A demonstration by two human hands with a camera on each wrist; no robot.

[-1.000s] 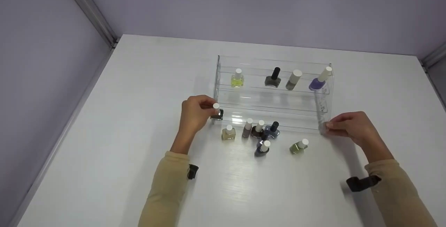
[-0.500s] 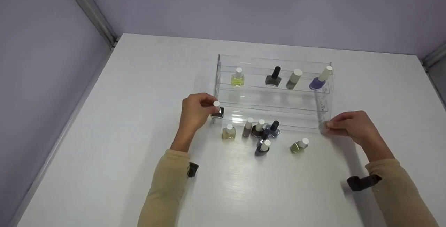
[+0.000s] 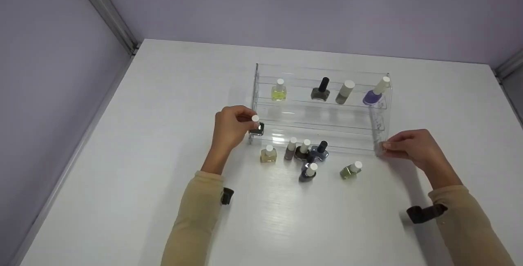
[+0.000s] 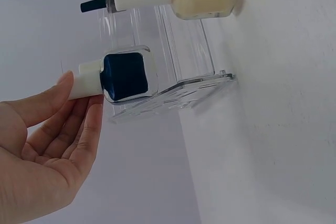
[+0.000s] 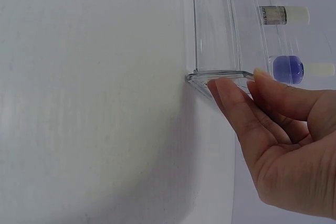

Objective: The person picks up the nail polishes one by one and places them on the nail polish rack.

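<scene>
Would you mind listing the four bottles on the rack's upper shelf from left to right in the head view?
Yellow bottle with a white cap → dark grey bottle with a black cap → grey-beige bottle with a white cap → purple bottle with a white cap, which leans at the right end of the clear rack.

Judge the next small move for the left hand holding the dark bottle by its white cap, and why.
Probably ease the dark square nail polish bottle rightward onto the clear acrylic tiered rack. The left hand pinches its cap beside the rack's left end, its lower tiers look bare, and the right hand holds the rack's right end.
</scene>
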